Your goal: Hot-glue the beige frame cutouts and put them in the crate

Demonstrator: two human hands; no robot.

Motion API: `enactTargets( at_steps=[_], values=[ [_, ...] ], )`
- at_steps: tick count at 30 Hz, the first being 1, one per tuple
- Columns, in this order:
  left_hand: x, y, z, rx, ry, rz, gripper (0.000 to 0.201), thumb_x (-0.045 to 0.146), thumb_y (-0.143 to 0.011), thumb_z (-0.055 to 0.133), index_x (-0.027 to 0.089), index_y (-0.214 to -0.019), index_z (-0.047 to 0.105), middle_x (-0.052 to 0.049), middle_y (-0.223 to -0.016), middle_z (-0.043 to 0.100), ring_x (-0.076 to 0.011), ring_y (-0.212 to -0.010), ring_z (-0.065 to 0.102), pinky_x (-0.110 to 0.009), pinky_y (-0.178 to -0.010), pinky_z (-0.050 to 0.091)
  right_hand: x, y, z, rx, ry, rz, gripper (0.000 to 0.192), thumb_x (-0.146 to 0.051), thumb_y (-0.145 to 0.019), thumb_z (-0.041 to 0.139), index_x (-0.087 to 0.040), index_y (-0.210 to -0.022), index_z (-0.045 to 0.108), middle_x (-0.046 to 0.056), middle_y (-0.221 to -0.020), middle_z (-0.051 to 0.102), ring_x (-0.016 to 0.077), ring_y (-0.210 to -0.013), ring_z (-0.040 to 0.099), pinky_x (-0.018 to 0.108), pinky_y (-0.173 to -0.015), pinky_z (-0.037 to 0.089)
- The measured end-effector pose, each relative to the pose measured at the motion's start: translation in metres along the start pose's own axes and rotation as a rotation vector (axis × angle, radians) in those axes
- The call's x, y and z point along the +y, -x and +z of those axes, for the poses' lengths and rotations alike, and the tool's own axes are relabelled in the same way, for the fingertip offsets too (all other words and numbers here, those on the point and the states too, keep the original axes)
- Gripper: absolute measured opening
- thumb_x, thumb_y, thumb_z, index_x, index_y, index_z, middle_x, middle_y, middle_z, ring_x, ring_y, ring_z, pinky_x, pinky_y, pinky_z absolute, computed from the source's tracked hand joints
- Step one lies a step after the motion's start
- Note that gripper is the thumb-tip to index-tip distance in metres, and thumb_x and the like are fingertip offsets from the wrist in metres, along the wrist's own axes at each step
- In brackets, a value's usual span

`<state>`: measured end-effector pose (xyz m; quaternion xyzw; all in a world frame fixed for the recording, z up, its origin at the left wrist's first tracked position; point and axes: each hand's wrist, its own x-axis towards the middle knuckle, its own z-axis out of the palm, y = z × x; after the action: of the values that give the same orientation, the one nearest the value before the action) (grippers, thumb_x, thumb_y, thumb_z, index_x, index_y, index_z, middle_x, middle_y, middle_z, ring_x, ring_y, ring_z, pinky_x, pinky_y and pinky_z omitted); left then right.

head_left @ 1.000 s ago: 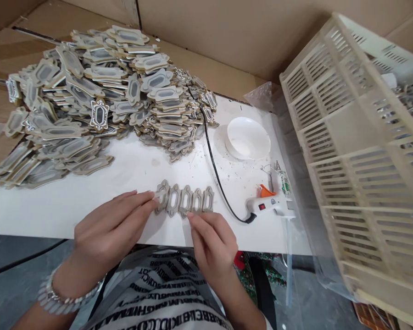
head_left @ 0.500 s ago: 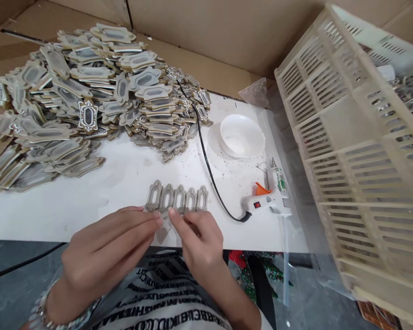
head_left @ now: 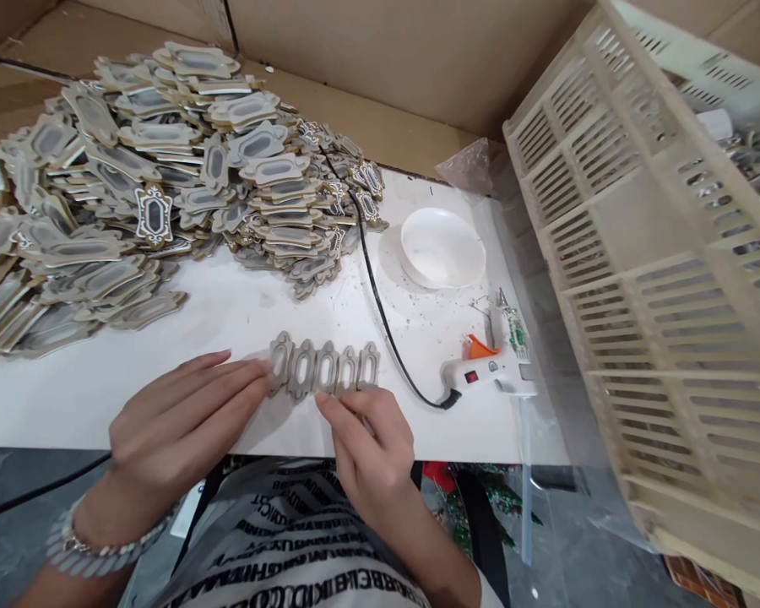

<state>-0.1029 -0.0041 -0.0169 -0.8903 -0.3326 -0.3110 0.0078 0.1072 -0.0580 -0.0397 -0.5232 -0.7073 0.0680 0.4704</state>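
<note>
— So where is the row of frame pieces lying?

— Close to the near edge of the white table, a little right of the middle of that edge. Five small ornate pieces lie overlapped in a line running left to right, flat on the surface.

— And the hands?

— The left hand lies flat at the row's left end, fingers stretched out and loosely together, their tips touching the leftmost piece. It grips nothing. The right hand sits just below the row, fingers curled, fingertips pressing at the near edge of the middle pieces; whether it pinches a piece I cannot tell.

— So the row is between them?

— Partly: it runs from the left fingertips rightward, and the right hand lies on its near side.

— What else is about?

— A big heap of like pieces fills the far left corner. A white bowl stands toward the far right, and a white glue gun lies right of the row, its black cord running back toward the heap. A cream slatted crate leans beyond the right edge.
</note>
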Motion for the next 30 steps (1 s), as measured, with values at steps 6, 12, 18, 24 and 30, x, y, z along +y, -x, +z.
enactTargets(
  at_steps=[6, 12, 18, 24, 30],
  values=[
    [-0.003, 0.007, 0.001, -0.065, 0.008, -0.002, 0.035, 0.002, -0.093, 0.062, 0.022, -0.121, 0.065, -0.002, -0.130, 0.070, -0.0204, -0.120, 0.067, -0.042, -0.110, 0.055, 0.000, -0.002, 0.000, 0.007, 0.002, -0.005, 0.028, -0.003, -0.096, 0.055, -0.015, -0.113, 0.074, 0.007, -0.082, 0.068, 0.0179, -0.077, 0.063, 0.030, -0.067, 0.057],
    [-0.005, 0.002, 0.004, -0.064, -0.037, 0.061, 0.027, 0.004, -0.090, 0.067, 0.018, -0.112, 0.070, -0.006, -0.120, 0.075, -0.0231, -0.110, 0.072, -0.040, -0.104, 0.057, 0.000, -0.002, 0.000, 0.023, 0.010, -0.008, 0.034, -0.004, -0.096, 0.055, -0.019, -0.120, 0.073, 0.006, -0.081, 0.069, 0.0182, -0.075, 0.063, 0.030, -0.065, 0.056],
    [-0.003, -0.004, 0.006, -0.067, -0.046, 0.017, 0.036, 0.006, -0.092, 0.064, 0.022, -0.125, 0.066, 0.000, -0.117, 0.076, -0.0197, -0.103, 0.074, -0.037, -0.101, 0.057, -0.001, -0.003, -0.002, 0.013, -0.003, 0.021, 0.029, -0.004, -0.097, 0.054, -0.019, -0.115, 0.072, 0.005, -0.081, 0.071, 0.0170, -0.074, 0.065, 0.030, -0.066, 0.056],
    [0.014, -0.016, -0.001, 0.024, 0.207, -0.160, 0.021, 0.014, -0.094, 0.064, 0.023, -0.112, 0.069, 0.002, -0.091, 0.077, -0.0132, -0.076, 0.071, -0.025, -0.075, 0.061, -0.001, -0.005, -0.005, 0.021, -0.203, 0.061, 0.026, -0.002, -0.095, 0.060, -0.019, -0.113, 0.069, 0.004, -0.085, 0.075, 0.0156, -0.075, 0.068, 0.030, -0.067, 0.058],
    [0.032, -0.014, 0.001, -0.015, 0.481, -0.329, 0.010, 0.024, -0.100, 0.059, 0.026, -0.098, 0.069, 0.003, -0.083, 0.073, -0.0108, -0.073, 0.070, -0.017, -0.065, 0.060, -0.007, -0.007, -0.007, -0.018, -0.359, 0.023, 0.027, -0.004, -0.095, 0.060, -0.021, -0.115, 0.068, 0.003, -0.089, 0.079, 0.0144, -0.076, 0.072, 0.029, -0.067, 0.060]
  ],
)
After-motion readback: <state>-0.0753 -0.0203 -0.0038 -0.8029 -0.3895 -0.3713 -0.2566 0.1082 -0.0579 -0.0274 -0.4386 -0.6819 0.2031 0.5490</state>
